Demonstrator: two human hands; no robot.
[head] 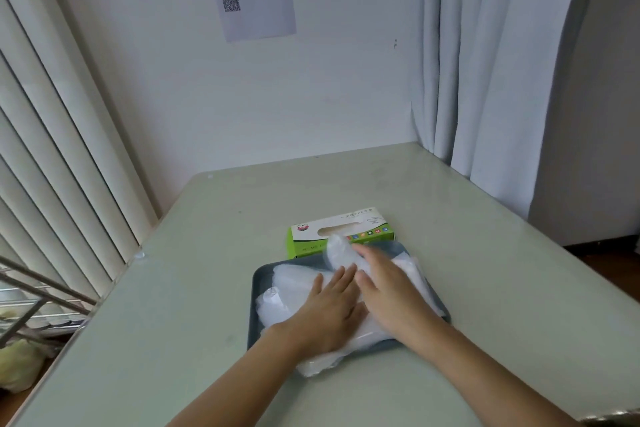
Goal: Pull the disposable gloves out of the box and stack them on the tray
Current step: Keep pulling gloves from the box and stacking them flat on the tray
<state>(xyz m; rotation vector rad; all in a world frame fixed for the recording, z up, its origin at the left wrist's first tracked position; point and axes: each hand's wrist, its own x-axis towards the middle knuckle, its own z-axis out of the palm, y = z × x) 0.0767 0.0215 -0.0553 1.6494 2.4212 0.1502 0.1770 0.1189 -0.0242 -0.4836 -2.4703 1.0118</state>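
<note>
Because the slick gloves [291,282] overhang the near rim of the tray [258,288], they may slide off once the flat, unclenched left hand [329,308] and right hand [388,291] pressing them lift; beyond, one puffed end rises beside the box [346,229].

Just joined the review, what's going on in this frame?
A person is stacking clear disposable gloves on a dark tray. The left hand and right hand lie flat on them, pressing down. Some gloves spill over the tray's near rim. The green glove box sits just behind the tray on the table.
</note>
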